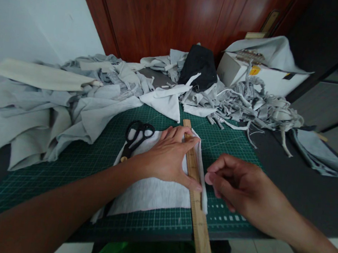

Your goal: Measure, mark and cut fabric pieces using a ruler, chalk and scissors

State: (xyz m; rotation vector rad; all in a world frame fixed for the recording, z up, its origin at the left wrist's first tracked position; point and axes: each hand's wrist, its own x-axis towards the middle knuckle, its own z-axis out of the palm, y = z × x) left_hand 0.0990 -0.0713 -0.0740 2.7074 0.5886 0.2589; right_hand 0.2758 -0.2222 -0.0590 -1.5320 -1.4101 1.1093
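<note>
A piece of light grey cloth lies on the green cutting mat, its right edge folded into a narrow strip. Along that edge runs a wooden ruler, its near end jutting past the front of the mat. My left hand is spread flat over cloth and ruler, thumb and fingers pressing on the wood. Just right of the folded edge, my right hand pinches a small pale pink disc that looks like tailor's chalk. Black-handled scissors rest on the cloth left of my left hand, their blades partly hidden.
Heaped grey cloth covers the left side, with a cream roll on top. At the back are a black pouch, a white drawstring bag, tangled grey cords and a white box. Folded cloth sits far right.
</note>
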